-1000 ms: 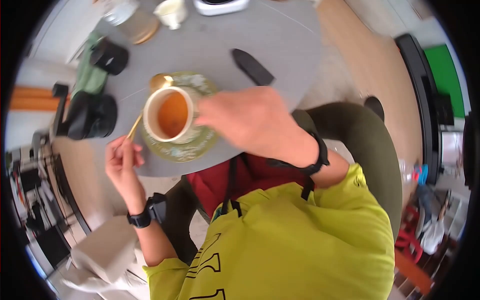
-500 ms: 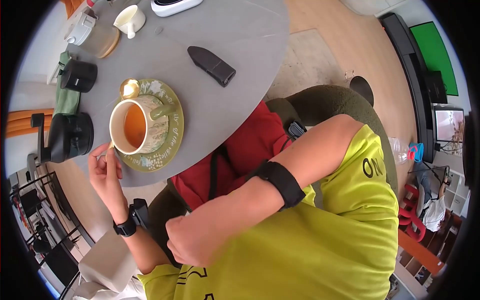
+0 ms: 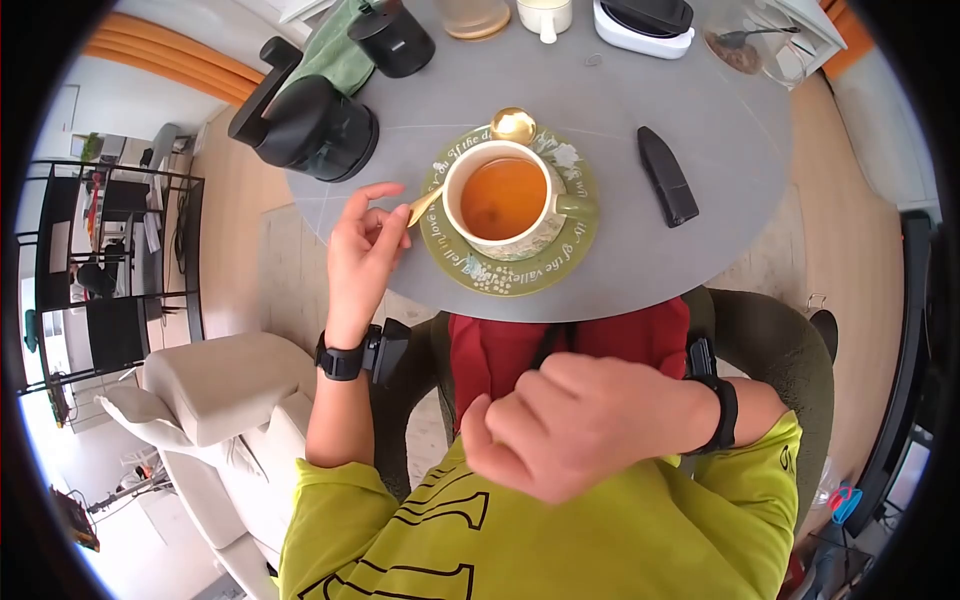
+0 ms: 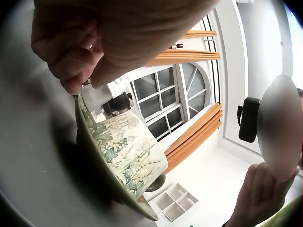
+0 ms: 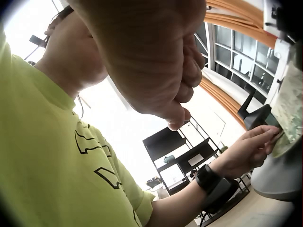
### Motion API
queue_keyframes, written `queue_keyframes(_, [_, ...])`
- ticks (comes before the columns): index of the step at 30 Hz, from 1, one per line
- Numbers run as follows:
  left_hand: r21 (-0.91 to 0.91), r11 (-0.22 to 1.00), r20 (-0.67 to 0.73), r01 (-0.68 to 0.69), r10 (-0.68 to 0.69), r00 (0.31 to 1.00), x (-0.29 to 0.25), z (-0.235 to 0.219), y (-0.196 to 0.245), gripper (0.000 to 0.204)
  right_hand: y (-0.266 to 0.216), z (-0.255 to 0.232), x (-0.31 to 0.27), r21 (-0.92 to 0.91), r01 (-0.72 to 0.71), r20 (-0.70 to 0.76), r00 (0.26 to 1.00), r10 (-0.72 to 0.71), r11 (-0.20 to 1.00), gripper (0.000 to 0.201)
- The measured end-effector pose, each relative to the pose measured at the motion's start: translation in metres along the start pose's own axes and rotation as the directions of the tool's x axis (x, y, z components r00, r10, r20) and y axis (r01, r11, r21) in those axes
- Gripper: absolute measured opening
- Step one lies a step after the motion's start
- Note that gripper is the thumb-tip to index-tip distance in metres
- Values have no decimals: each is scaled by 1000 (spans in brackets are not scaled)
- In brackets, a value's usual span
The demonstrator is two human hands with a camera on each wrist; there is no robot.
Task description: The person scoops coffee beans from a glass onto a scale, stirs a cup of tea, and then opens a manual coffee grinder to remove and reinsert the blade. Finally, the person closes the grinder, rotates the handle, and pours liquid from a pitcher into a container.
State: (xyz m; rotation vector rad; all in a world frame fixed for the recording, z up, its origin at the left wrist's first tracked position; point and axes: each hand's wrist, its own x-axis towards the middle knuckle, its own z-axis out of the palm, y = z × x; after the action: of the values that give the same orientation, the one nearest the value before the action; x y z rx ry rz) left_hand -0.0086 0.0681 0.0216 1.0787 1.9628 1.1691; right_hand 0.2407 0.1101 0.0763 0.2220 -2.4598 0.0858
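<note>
A cream cup (image 3: pixel 535 243) with a green handle and floral print stands on a green saucer (image 3: pixel 510 283), holding amber tea (image 3: pixel 503 197). Behind it, the bowl of a golden spoon (image 3: pixel 513 126) shows over the saucer's far rim. My left hand (image 3: pixel 362 250) pinches the end of the spoon's handle between thumb and finger, just left of the cup. In the left wrist view those fingertips sit right at the saucer's edge. My right hand (image 3: pixel 585 425) is held up before my chest, fingers curled in, with nothing visible in it.
A black hand grinder (image 3: pixel 310 130) and a black canister (image 3: pixel 392 38) stand by a green cloth (image 3: pixel 330 45) at the left. A black pointed case (image 3: pixel 667 178) lies right of the cup. Farther back are a white pitcher (image 3: pixel 545 14) and a white scale (image 3: pixel 645 30).
My right hand left the cup's handle side and came back to my chest. My left hand keeps its pinch on the spoon. The head view has turned, so the table appears shifted right.
</note>
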Motion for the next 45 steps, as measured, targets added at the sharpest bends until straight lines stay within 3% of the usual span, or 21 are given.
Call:
queue_keyframes(4, [-4, 1000, 13, -9, 9, 1000, 1, -2, -7, 22, 16, -11, 6, 155, -329, -223, 907, 358, 931, 9])
queue_keyframes(7, [11, 1000, -25, -11, 11, 1000, -5, -5, -1, 22, 28, -63, 3, 590, -277, -150, 885, 440, 758, 12])
queue_keyframes(11, [101, 992, -85, -80, 88, 992, -24, -11, 11, 21, -7, -94, 10, 501, -301, -321, 807, 497, 812, 11])
queue_keyframes(13, [71, 995, -112, -77, 84, 990, -37, -9, 18, 20, -16, -142, 43, 580, -526, 127, 813, 568, 623, 26])
queue_keyframes(15, [97, 982, -126, -160, 172, 977, -52, -6, 19, 19, -20, -152, 57, 570, -634, 358, 765, 536, 524, 41])
queue_keyframes(18, [-77, 993, 8, -89, 90, 996, -81, 6, 19, 11, -29, -148, 65, 547, -699, 379, 697, 609, 461, 35])
queue_keyframes(21, [-393, 797, 527, 459, -214, 822, -102, 14, 29, 12, -33, -122, 45, 523, -705, 280, 673, 684, 479, 33])
queue_keyframes(22, [-425, 753, 570, 502, -208, 795, -103, 20, 28, 17, -24, -100, 22, 555, -437, -132, 794, 594, 708, 10])
queue_keyframes(24, [-467, 700, 598, 540, -200, 776, -106, 30, 29, 26, -20, -95, 8, 452, -159, -500, 770, 396, 878, 16])
queue_keyframes(27, [-505, 711, 553, 489, -168, 816, -94, 31, 36, 34, -30, -111, 27, 506, -148, -426, 814, 395, 850, 16])
queue_keyframes(28, [-524, 697, 541, 490, -171, 823, -92, 32, 35, 32, -40, -128, 74, 623, -558, -55, 668, 742, 548, 7])
queue_keyframes(30, [-555, 679, 526, 481, -161, 835, -93, 33, 35, 30, -40, -132, 88, 521, -843, 318, 336, 887, 132, 26])
queue_keyframes(31, [-532, 692, 522, 488, -185, 833, -94, 33, 37, 28, -27, -123, 68, 700, -585, 195, 709, 678, 410, 22])
queue_keyframes(33, [-521, 708, 510, 476, -189, 839, -89, 37, 37, 27, -12, -129, 52, 795, -201, -2, 942, 335, 572, 18])
queue_keyframes(37, [-557, 676, 485, 483, -208, 849, -88, 38, 30, 24, -6, -161, 66, 708, -688, 580, 694, 427, 156, 16])
queue_keyframes(39, [-571, 659, 463, 489, -233, 855, -87, 35, 26, 22, -13, -152, 62, 650, -760, 697, 601, 391, 11, 15])
queue_keyframes(40, [-587, 647, 465, 486, -221, 857, -83, 36, 24, 20, -17, -133, 59, 823, -505, 374, 827, 420, 262, 15])
queue_keyframes(41, [-608, 638, 466, 472, -194, 863, -79, 37, 25, 17, -19, -113, 52, 938, -167, 19, 899, 438, 303, 14])
queue_keyframes(42, [-597, 657, 461, 460, -187, 867, -78, 37, 27, 16, -19, -91, 50, 889, 247, -398, 833, 385, 385, 14])
queue_keyframes(43, [-597, 661, 458, 455, -184, 870, -78, 38, 28, 16, -20, -68, 48, 699, 540, -698, 657, 284, 470, 14])
queue_keyframes(45, [-610, 648, 450, 455, -189, 873, -76, 42, 27, 19, -27, -78, 45, 749, 494, -657, 640, 399, 442, 16])
